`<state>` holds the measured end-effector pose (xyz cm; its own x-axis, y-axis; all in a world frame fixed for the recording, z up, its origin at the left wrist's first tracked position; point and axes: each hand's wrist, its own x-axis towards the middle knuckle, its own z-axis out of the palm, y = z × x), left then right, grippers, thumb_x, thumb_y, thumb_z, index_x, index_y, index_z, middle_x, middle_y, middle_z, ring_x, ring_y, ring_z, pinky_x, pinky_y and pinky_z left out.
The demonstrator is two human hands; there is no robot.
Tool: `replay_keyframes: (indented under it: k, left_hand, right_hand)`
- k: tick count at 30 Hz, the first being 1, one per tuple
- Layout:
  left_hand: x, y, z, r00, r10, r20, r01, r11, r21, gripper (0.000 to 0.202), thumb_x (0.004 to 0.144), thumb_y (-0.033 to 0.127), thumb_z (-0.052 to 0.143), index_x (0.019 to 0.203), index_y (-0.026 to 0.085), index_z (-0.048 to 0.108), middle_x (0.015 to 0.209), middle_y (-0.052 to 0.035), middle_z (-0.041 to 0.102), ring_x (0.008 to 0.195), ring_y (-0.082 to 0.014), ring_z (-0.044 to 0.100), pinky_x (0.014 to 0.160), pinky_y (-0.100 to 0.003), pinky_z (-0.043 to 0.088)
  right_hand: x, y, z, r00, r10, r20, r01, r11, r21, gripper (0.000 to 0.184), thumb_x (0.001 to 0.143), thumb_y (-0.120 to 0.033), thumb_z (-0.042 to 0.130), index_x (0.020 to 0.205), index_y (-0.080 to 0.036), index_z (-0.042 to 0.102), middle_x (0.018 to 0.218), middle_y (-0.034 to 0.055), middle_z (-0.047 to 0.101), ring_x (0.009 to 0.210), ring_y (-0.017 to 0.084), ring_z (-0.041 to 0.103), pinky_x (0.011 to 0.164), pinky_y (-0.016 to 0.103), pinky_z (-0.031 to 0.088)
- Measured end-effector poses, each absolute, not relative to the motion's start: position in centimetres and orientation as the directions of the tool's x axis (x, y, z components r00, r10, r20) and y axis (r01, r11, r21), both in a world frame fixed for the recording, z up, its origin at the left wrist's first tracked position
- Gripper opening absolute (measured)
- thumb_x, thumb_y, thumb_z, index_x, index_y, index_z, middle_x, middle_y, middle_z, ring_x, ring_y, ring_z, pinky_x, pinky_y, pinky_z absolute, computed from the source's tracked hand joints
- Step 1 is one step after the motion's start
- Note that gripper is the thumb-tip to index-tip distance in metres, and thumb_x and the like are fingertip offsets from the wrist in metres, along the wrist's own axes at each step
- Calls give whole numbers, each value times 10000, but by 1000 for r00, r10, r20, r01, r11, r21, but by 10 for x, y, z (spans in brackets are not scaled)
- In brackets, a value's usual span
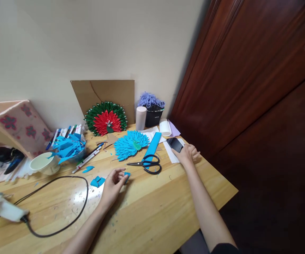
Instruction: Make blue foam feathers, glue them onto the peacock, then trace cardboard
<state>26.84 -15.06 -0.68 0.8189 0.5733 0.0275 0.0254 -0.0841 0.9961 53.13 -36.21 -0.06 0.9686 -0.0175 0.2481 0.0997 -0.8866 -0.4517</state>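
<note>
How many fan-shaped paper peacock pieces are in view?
2: the green-and-red peacock fan leans against the cardboard; the blue peacock fan lies flat beside the scissors.

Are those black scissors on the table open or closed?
Closed, or almost: the scissors lie flat with blades together in one point, handles nearly touching.

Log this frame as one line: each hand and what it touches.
left hand: pinching blue paper piece | right hand: on phone | scissors: lying on table between hands

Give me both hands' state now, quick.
Left hand: closed on a small blue piece.
Right hand: resting on the phone, grip cannot be told.
</note>
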Motion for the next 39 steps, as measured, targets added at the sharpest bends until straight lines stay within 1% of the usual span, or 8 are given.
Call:
replay_keyframes:
  k: [2, 5, 9, 12, 17, 20, 23, 39]
  left_hand:
    - [267, -153, -7, 805, 591, 46, 29, -117, 993, 335, 733, 380, 624, 985, 165, 568, 762, -14, 578, 696, -142, 584, 641, -268, 497]
    - [264, -157, -9, 813, 578, 71, 49, -190, 981, 292, 779, 397, 566, 967, 174, 585, 763, -22, 597, 690, -155, 598, 640, -279, 504]
    - [263, -160, -11, 831, 540, 135, 38, -298, 954, 230, 790, 386, 556, 865, 173, 597, 749, -29, 609, 665, -155, 598, 624, -269, 496]
    - [267, -159, -9, 855, 497, 149, 15, -310, 951, 222, 776, 363, 578, 873, 163, 588, 761, -35, 621, 653, -148, 595, 609, -257, 485]
    - [282, -155, -7, 847, 499, 183, -42, -280, 959, 204, 794, 347, 553, 859, 155, 578, 813, -47, 644, 710, -150, 621, 673, -263, 489]
    - [286, -153, -10, 855, 494, 158, -45, -232, 972, 204, 798, 350, 546, 856, 156, 572, 763, -34, 641, 652, -142, 616, 625, -249, 485]
    - [284, -153, -13, 873, 463, 153, -9, -299, 954, 194, 799, 329, 547, 855, 155, 612, 769, -40, 655, 653, -142, 600, 606, -234, 466]
    - [285, -151, -7, 913, 402, 66, 108, -396, 912, 285, 793, 384, 534, 810, 129, 661, 732, -49, 662, 634, -153, 563, 577, -236, 413]
  right_hand:
    - [515, -346, 2, 935, 27, 353, 228, -810, -541, 593, 688, -472, 608, 1139, -111, 476, 1227, 231, 394, 1168, 389, 329, 931, 556, 256]
    - [478, -317, 7, 803, 360, 475, 595, -448, -667, 333, 789, -398, 513, 1032, -171, 513, 1084, 147, 484, 1046, 277, 470, 916, 448, 368]
    - [423, -289, 10, 662, 626, 413, 581, -80, -810, 177, 845, -312, 469, 989, -222, 521, 969, 60, 550, 885, 178, 556, 822, 332, 465]
    - [397, -275, 10, 551, 751, 363, 545, 5, -838, 151, 841, -285, 489, 964, -214, 538, 937, 42, 574, 843, 156, 570, 769, 294, 482]
    - [393, -259, 7, 518, 802, 298, 480, 16, -877, 133, 837, -311, 508, 885, -201, 564, 901, 27, 594, 838, 156, 582, 738, 286, 479]
    - [398, -257, -3, 537, 804, 257, 400, 26, -916, 137, 830, -317, 525, 870, -193, 568, 869, 19, 607, 819, 154, 597, 737, 285, 482]
    - [398, -261, -11, 556, 800, 225, 356, 16, -935, 144, 816, -327, 550, 863, -193, 574, 841, 16, 616, 786, 155, 600, 716, 279, 483]
    - [403, -276, 5, 376, 856, 354, 656, 24, -755, 32, 801, -202, 594, 821, -178, 600, 801, 14, 562, 730, 126, 536, 640, 233, 414]
